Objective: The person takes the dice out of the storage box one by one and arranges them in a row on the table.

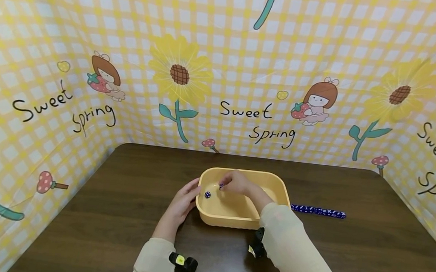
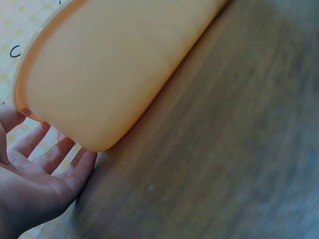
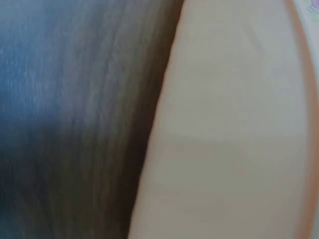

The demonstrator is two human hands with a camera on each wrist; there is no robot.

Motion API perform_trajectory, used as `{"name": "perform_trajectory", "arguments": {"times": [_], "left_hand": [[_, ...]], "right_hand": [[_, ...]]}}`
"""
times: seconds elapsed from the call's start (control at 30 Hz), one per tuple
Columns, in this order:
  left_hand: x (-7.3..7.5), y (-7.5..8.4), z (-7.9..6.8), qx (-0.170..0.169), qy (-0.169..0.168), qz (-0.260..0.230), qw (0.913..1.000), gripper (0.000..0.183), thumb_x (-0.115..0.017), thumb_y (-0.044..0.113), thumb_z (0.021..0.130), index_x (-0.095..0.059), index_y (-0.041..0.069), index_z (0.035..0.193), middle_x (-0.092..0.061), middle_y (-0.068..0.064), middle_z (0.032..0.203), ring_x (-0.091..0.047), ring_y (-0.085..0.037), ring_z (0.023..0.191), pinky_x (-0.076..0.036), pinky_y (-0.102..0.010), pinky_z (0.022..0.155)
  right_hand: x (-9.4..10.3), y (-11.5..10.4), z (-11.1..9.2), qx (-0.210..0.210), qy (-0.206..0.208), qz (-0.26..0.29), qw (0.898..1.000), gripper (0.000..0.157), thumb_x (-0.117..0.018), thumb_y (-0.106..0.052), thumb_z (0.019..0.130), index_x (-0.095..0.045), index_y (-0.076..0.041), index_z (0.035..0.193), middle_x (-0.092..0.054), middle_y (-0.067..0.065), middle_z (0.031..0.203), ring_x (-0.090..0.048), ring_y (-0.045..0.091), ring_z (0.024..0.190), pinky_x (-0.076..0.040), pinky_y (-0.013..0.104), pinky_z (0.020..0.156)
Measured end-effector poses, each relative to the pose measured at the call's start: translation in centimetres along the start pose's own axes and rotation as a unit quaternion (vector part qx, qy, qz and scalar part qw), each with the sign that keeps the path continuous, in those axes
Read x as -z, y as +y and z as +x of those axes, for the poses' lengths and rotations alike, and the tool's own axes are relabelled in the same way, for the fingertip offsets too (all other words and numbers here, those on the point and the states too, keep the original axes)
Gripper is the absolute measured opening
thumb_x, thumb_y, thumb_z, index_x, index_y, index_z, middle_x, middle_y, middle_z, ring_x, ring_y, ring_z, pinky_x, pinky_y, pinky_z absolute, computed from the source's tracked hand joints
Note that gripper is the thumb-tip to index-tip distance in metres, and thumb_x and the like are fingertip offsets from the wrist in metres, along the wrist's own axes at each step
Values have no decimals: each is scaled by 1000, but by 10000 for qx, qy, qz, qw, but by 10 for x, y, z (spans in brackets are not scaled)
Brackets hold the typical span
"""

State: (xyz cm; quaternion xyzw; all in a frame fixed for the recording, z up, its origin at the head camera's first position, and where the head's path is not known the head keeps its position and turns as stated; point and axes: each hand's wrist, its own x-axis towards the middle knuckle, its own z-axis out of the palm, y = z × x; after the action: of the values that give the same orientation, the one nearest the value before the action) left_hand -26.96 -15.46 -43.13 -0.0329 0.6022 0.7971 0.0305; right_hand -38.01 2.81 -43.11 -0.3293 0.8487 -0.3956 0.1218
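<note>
A yellow plastic bin (image 1: 230, 222) stands on the table. Inside it, my right hand (image 1: 237, 183) pinches a small dark blue die (image 1: 221, 187) with white dots near the left end. Another blue die (image 1: 207, 194) lies on the bin's floor to the left of that hand. My left hand (image 1: 180, 204) is at the bin's left end. In the left wrist view, the fingers of the left hand (image 2: 42, 179) are spread and touch the bin's outer wall (image 2: 109, 74). Only bin wall (image 3: 229, 149) and tabletop show in the right wrist view, not the right hand.
Right of the bin, a row of several blue dice (image 1: 319, 211) lies on the dark wooden table (image 1: 119, 213), its near end partly behind the bin. A yellow checked cloth (image 1: 246, 70) with printed flowers hangs around the back and sides.
</note>
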Motion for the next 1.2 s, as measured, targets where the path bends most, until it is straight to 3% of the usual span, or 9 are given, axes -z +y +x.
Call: {"name": "perform_trajectory", "arguments": {"times": [0.07, 0.17, 0.27, 0.6, 0.93, 1.2], "left_hand": [[0, 0, 0, 8, 0, 14, 10000, 42, -48, 11, 88, -38, 4, 129, -37, -17, 128, -38, -30, 111, -35, -41, 86], [0, -1, 0, 0, -8, 31, 10000, 43, -48, 12, 88, -38, 4, 129, -37, -16, 128, -38, -29, 111, -34, -41, 86], [1, -2, -1, -9, -17, 36, 10000, 43, -48, 12, 88, -38, 4, 129, -37, -16, 129, -38, -29, 111, -33, -42, 87], [3, -4, 0, -41, -7, 48, 10000, 43, -48, 11, 88, -37, 4, 129, -37, -16, 129, -39, -28, 110, -33, -42, 87], [4, -3, 2, -1, -14, 69, 10000, 44, -49, 13, 88, -37, 4, 129, -36, -16, 129, -38, -28, 111, -32, -41, 88], [2, -1, 1, -38, -19, 60, 10000, 43, -48, 12, 88, -37, 4, 129, -37, -16, 128, -39, -28, 110, -33, -41, 87]], "right_hand": [[10, -35, -19, -343, 10, -40, 9994, 12, -66, -4, 73, -65, 1, 84, -63, 9, 80, -55, 19, 77, -44, 30, 67], [20, -65, -38, -214, 125, -67, 9997, 14, -62, 3, 74, -61, 10, 86, -61, 18, 82, -55, 25, 77, -44, 28, 66], [28, -76, -47, -10, 197, -203, 9996, 13, -60, 5, 75, -61, 11, 86, -61, 20, 81, -55, 26, 76, -43, 25, 63], [47, -62, -46, -140, 470, -145, 9987, 18, -64, -4, 75, -64, 5, 91, -63, 5, 81, -55, 15, 77, -43, 27, 67], [70, -65, -60, -289, 605, -192, 9976, 13, -63, -8, 78, -64, -1, 88, -60, 2, 82, -52, 16, 79, -42, 29, 67], [88, -62, -75, -349, 626, -56, 9974, 19, -62, -10, 79, -62, 2, 93, -60, 6, 85, -53, 17, 79, -42, 31, 69]]}}
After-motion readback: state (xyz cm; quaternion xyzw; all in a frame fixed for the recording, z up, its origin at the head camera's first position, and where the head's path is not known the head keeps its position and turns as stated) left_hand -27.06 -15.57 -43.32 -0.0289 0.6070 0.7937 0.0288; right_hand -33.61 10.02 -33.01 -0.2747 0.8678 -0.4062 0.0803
